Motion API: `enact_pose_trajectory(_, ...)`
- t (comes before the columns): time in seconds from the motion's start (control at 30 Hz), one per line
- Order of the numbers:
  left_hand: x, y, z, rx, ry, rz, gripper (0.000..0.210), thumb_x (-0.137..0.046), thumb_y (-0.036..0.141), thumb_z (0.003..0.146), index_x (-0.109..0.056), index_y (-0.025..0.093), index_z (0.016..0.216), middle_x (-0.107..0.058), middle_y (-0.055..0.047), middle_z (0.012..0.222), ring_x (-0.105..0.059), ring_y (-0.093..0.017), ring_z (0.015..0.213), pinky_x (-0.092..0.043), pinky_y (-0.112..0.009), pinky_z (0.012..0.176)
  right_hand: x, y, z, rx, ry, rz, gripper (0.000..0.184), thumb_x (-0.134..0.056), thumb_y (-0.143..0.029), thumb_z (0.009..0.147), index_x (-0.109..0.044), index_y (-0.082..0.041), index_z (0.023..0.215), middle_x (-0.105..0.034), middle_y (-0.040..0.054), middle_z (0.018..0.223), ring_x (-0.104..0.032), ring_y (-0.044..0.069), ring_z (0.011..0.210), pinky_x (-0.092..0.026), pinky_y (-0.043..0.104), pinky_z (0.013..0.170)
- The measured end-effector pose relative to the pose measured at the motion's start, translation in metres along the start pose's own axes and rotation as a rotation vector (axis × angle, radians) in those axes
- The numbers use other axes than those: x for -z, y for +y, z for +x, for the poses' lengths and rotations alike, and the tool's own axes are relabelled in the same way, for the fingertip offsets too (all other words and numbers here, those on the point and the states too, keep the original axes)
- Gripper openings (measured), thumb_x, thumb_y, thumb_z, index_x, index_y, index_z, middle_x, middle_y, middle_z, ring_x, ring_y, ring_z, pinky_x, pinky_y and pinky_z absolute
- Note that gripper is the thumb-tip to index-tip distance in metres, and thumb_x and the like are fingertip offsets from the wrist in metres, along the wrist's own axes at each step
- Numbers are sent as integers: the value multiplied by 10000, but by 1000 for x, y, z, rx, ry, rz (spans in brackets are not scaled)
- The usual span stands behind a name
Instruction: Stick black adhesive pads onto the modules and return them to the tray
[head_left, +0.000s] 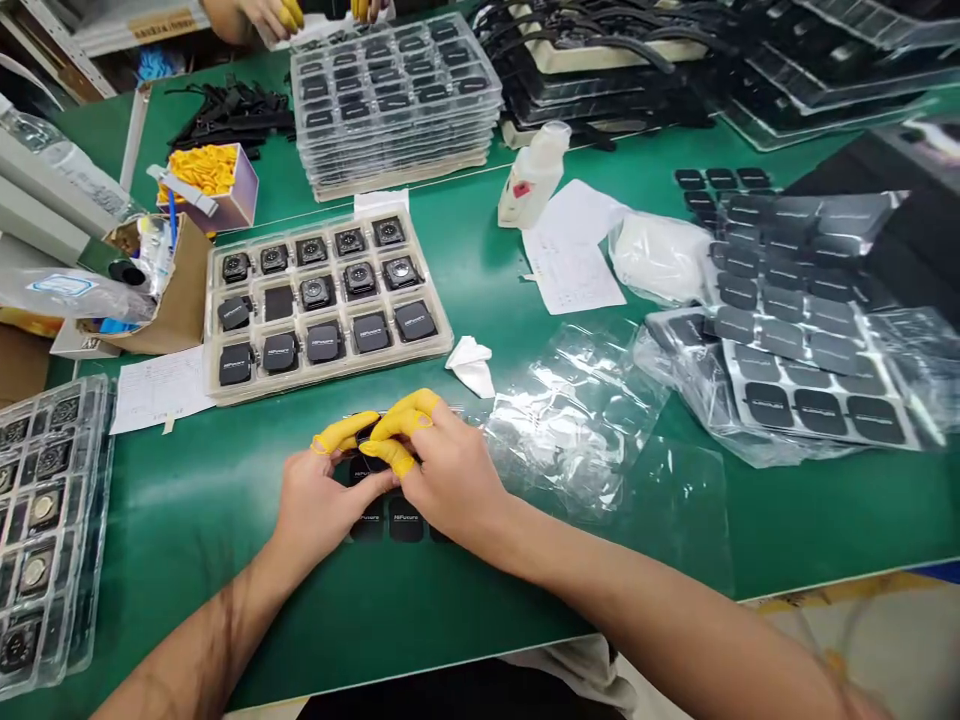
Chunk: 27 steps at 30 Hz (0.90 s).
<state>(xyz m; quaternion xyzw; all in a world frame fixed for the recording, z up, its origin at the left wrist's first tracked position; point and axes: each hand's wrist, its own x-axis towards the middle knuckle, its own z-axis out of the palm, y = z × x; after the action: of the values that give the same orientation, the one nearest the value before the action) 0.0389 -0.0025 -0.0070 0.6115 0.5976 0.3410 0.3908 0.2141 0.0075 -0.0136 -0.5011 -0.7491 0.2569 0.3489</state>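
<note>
My left hand (319, 490) and my right hand (450, 460), with yellow finger cots on some fingers, meet near the front of the table. Between their fingertips they pinch a small black watch case (365, 434), mostly hidden by the fingers. Right below it lies a sheet of black square stickers (406, 520) printed with white lettering, partly covered by my hands. Beyond my hands, a tray (330, 373) holds watch cases in rows. Its front row shows black printed squares on top, while most cases farther back show their round sensor side; one slot holds no case.
Crumpled clear film (577, 410) and sticker sheets (817, 365) lie to the right. A white bottle (534, 175), a box of yellow finger cots (240, 190) and stacked trays (397, 140) stand farther back. Another tray (94, 520) is at left. A co-worker's hands (266, 15) show at the top.
</note>
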Motion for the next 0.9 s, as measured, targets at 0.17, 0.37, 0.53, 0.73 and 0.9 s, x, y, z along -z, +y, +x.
enact_pose_trajectory(0.17, -1, 3, 3, -33, 27, -58, 507, -909, 378, 729, -783, 177, 1177, -838, -96, 1110, -806, -311, 1042, -674, -446, 988, 26, 0, 15, 158, 53, -104, 133, -624, -139, 940, -747, -173, 905, -722, 90, 882, -661, 198, 754, -541, 318, 645)
enact_pose_trajectory(0.37, -2, 10, 5, 69, 46, -212, 460, -942, 311, 683, -781, 183, 1094, -844, -69, 982, -825, -280, 936, -696, -445, 953, 137, 50, 42, -219, -31, 32, 343, -809, -534, 847, -762, -216, 966, -735, 28, 797, -631, 164, 646, -509, 313, 587)
enact_pose_trajectory(0.53, -2, 9, 5, 124, 26, -293, 538, -932, 273, 683, -753, 191, 1184, -841, -82, 1048, -819, -272, 986, -671, -452, 1003, 149, 103, 42, -272, 9, -510, 442, -888, -585, 715, -803, -213, 938, -738, 79, 855, -600, 195, 651, -449, 352, 594)
enact_pose_trajectory(0.73, 0, 5, 5, 113, -51, -333, 524, -915, 279, 707, -755, 206, 1201, -838, -64, 1073, -809, -254, 1034, -648, -402, 1022, 108, 88, 48, 32, -121, -314, 279, -683, -491, 942, -829, -254, 940, -766, 74, 935, -649, 212, 729, -482, 372, 646)
enact_pose_trajectory(0.9, 1, 2, 4, 110, -77, -336, 559, -946, 331, 679, -768, 208, 1194, -843, -59, 1050, -811, -256, 987, -654, -386, 967, 85, 35, 41, 136, -14, -150, 118, -755, -375, 926, -799, -268, 947, -772, 45, 870, -641, 208, 723, -484, 359, 638)
